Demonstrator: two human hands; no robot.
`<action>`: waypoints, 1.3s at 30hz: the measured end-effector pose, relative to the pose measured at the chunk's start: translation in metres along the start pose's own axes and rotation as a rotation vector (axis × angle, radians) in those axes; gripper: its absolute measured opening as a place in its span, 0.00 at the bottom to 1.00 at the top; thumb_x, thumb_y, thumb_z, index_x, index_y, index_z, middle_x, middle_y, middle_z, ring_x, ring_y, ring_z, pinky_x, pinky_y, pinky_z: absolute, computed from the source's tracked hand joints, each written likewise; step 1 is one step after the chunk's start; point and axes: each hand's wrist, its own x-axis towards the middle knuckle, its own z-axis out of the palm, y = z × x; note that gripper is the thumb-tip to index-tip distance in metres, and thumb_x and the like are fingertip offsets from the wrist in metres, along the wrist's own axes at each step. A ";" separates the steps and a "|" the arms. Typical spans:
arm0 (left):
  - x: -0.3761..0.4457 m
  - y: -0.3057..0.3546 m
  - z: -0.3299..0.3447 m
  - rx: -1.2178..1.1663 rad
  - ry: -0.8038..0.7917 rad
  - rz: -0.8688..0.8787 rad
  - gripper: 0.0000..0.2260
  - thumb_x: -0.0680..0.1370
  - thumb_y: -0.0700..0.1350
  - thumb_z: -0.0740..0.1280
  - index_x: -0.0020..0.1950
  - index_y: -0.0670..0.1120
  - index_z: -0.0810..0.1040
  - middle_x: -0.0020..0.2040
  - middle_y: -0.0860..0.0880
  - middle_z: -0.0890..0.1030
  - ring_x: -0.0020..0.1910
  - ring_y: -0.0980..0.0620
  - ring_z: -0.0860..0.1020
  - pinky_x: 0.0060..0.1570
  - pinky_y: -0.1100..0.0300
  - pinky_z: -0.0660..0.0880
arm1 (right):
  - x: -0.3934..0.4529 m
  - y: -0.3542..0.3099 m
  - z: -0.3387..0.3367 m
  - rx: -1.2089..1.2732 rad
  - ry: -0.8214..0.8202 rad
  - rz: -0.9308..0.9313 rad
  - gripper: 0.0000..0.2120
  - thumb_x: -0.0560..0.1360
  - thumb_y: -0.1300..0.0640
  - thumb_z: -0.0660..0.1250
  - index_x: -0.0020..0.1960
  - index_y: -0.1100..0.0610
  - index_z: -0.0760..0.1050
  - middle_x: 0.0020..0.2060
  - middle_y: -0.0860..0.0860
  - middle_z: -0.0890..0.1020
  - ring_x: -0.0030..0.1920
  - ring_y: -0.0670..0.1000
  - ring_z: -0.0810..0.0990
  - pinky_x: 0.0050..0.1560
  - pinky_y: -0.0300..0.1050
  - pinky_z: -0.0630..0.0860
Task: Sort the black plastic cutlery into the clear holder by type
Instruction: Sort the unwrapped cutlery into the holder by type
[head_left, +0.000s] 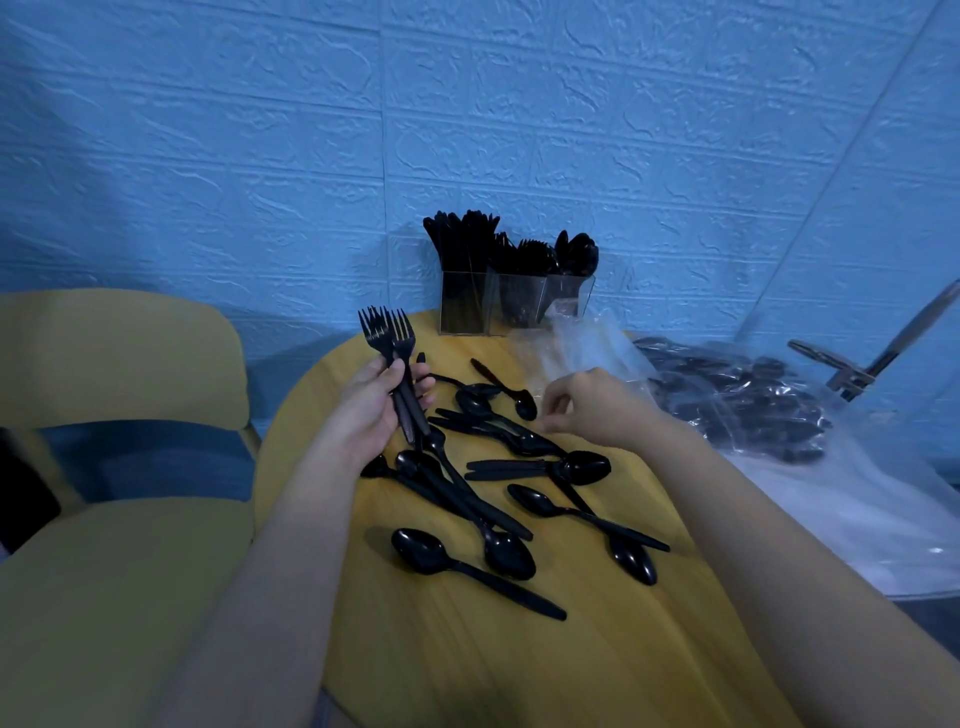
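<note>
The clear holder (511, 301), already being crowded with sorted cutlery, is standing at the table's (467, 670) far edge; it could be tipped by forcing more in. Spoons (498, 467) are lying tangled mid-table. Forks (387, 338) are being gripped by the left hand (371, 410), and could slip. The right hand (587, 408), fingers curled, is pinching at the pile; whether anything is being held cannot be told.

Head camera looks down, close over the table (467, 675).

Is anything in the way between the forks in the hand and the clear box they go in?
Nothing visible blocks them. The left hand holds the forks up above the table, and the space from there to the clear holder at the back looks open. The loose spoons lie lower and nearer.
</note>
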 end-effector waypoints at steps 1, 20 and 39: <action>-0.001 0.000 0.000 0.014 -0.004 0.005 0.13 0.83 0.38 0.54 0.66 0.39 0.69 0.43 0.46 0.79 0.36 0.53 0.80 0.41 0.58 0.81 | -0.006 0.003 -0.003 -0.020 -0.086 0.013 0.14 0.72 0.43 0.70 0.49 0.52 0.78 0.46 0.47 0.80 0.47 0.48 0.78 0.49 0.42 0.75; -0.028 0.021 0.035 0.076 -0.067 0.012 0.10 0.83 0.38 0.54 0.62 0.42 0.71 0.42 0.46 0.78 0.33 0.55 0.80 0.36 0.60 0.80 | -0.019 0.012 0.010 0.229 0.039 0.115 0.10 0.71 0.52 0.73 0.39 0.53 0.73 0.35 0.45 0.76 0.36 0.42 0.73 0.32 0.36 0.65; -0.010 0.042 0.090 0.698 -0.441 0.081 0.12 0.83 0.37 0.53 0.49 0.46 0.74 0.41 0.49 0.77 0.35 0.58 0.74 0.40 0.63 0.72 | 0.012 -0.037 -0.077 0.797 0.259 -0.221 0.06 0.75 0.59 0.70 0.46 0.61 0.76 0.25 0.51 0.77 0.23 0.44 0.73 0.25 0.36 0.69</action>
